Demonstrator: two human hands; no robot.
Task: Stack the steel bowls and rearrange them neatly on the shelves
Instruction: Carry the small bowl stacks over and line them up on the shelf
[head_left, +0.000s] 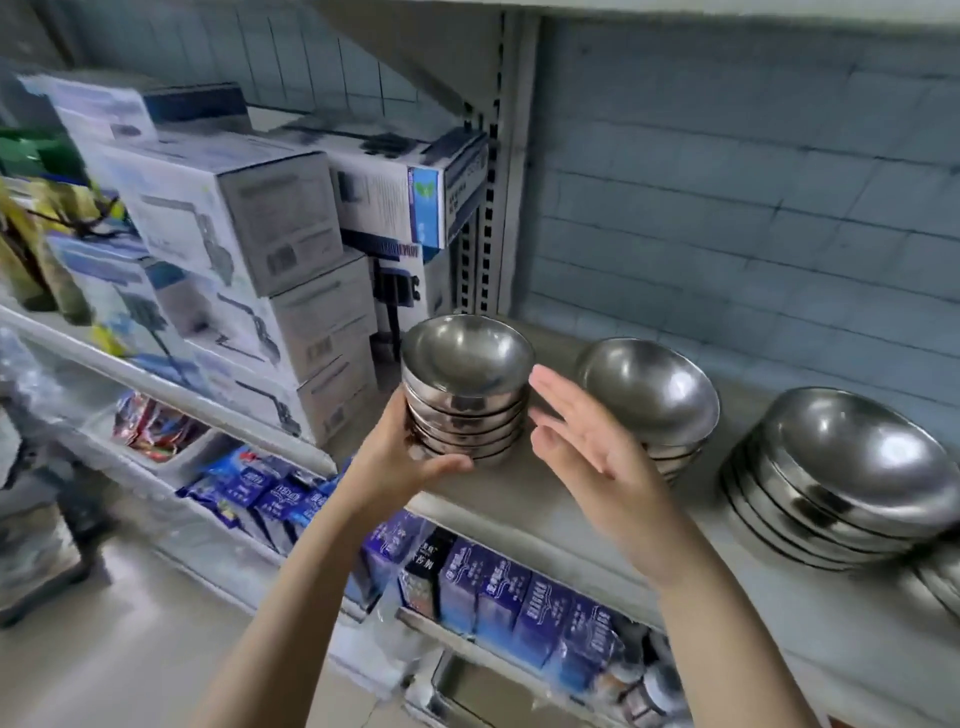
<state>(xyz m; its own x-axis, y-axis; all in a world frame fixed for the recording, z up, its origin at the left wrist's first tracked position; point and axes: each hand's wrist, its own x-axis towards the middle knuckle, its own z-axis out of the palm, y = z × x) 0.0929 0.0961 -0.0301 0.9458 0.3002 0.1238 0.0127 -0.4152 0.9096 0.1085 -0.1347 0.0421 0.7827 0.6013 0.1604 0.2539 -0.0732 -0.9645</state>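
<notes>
- Lower centre of the frame: blue packets (498, 587) sit on the shelf below and are no part of the job.
- Centre: the left hand (395, 457) grasps the stack (467, 400) of small steel bowls. It is curled round the left side, with the thumb along the base in front.
- Just right of it the right hand (587, 447) is released, its fingers (558, 387) straight and the palm facing the stack's right side. Whether the tips touch the rim I cannot tell.
- The stack is at the front edge of the shelf (524, 499); whether it is resting or lifted I cannot tell.
- The step looks like squaring and placing this stack. Lay the flat right palm on its side, press the rims into line, then slide it back, kept level.
- Right of centre is a middle stack (654, 395), and at far right a big stack (852, 478). Line up with them, leaving an even gap.
- Upper left: boxes (249, 218).
</notes>
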